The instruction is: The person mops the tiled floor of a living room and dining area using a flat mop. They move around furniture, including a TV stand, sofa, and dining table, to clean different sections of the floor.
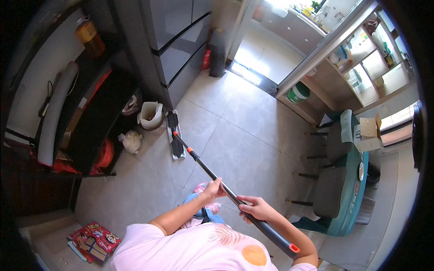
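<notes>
Both my hands hold a flat mop [209,170] by its long black and silver pole with orange joints. My left hand [214,189] is wrapped round the middle of the pole. Higher up, my right hand [255,209] grips the thick black handle, whose orange-ringed end lies along my right forearm. The mop's flat head [175,135], dark with a pale pad edge, rests on the grey tiles to the left. It lies right beside a lined waste bin [151,116].
A knotted white plastic bag [130,142] lies near the bin by a black shelf [97,117]. A dark refrigerator [176,45] stands beyond. Chairs [330,192] and a teal-covered table [355,198] line the right. Red printed packages [95,239] lie at lower left. A doorway threshold [253,77] is ahead.
</notes>
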